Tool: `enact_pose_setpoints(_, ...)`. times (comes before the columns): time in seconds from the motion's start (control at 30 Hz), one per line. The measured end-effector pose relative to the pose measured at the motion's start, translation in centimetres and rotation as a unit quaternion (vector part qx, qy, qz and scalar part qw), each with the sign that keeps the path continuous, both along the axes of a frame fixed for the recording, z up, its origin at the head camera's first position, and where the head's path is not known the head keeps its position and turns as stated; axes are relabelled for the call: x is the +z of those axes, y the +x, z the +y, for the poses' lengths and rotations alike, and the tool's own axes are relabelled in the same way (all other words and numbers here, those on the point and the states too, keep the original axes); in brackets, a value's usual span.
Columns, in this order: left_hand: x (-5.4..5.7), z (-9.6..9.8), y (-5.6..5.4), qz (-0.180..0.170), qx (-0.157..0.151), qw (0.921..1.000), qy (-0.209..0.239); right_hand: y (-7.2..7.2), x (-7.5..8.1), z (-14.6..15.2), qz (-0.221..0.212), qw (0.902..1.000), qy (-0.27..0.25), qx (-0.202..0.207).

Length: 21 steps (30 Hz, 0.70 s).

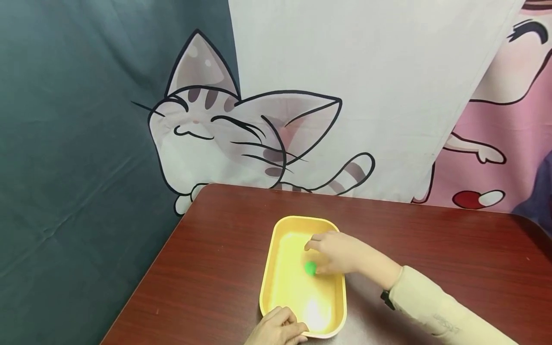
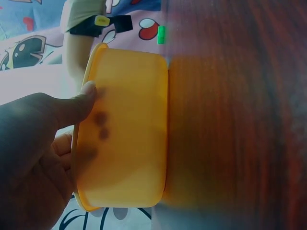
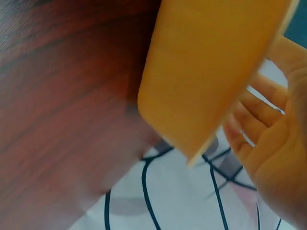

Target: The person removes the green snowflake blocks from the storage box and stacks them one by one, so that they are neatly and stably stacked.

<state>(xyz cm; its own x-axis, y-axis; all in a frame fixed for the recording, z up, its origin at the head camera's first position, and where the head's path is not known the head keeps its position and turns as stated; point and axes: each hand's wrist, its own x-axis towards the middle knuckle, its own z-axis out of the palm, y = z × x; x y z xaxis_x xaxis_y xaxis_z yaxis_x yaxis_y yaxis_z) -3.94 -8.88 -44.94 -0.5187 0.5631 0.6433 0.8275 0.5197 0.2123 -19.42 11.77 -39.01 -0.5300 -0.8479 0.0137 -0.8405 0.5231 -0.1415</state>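
A yellow rectangular tray (image 1: 276, 268) stands on the table, with a small, blurred green round piece (image 1: 310, 268) in it. My left hand (image 1: 278, 328) grips the tray's near left rim. In the left wrist view the thumb (image 2: 79, 108) lies on the outer wall, and fingers show as dark spots through it. Over the tray's right side reaches my right hand (image 1: 338, 251), fingers spread and loosely bent. Its thumb is close to the green piece; whether they touch I cannot tell. In the right wrist view, the tray wall (image 3: 206, 72) hides the fingertips.
The dark red wooden table (image 1: 207, 268) extends around the tray. A small green block (image 2: 161, 35) appears beyond the tray in the left wrist view. Printed cartoon cloth (image 1: 366, 72) hangs behind the table, and a dark cloth (image 1: 77, 167) hangs at left.
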Motion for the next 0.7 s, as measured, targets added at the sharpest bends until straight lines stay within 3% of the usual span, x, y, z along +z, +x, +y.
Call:
enact_pose_setpoints(0.2, -0.2, 0.0, 0.3, -0.018, -0.006, 0.9998, 0.010, 0.5, -1.6, -1.4, 0.022, 0.9983, 0.048, 0.026)
enact_pose_setpoints(0.47, 0.5, 0.2, 0.0, 0.003, 0.018, 0.9992, -0.036, 0.0, -2.4, -1.5, -0.024, 0.9993, 0.030, -0.006)
enact_pose_setpoints(0.7, 0.5, 0.2, 0.0, 0.004, 0.026, 0.9988, -0.042, -0.5, -2.6, -1.7, -0.069, 0.9973, 0.020, -0.015)
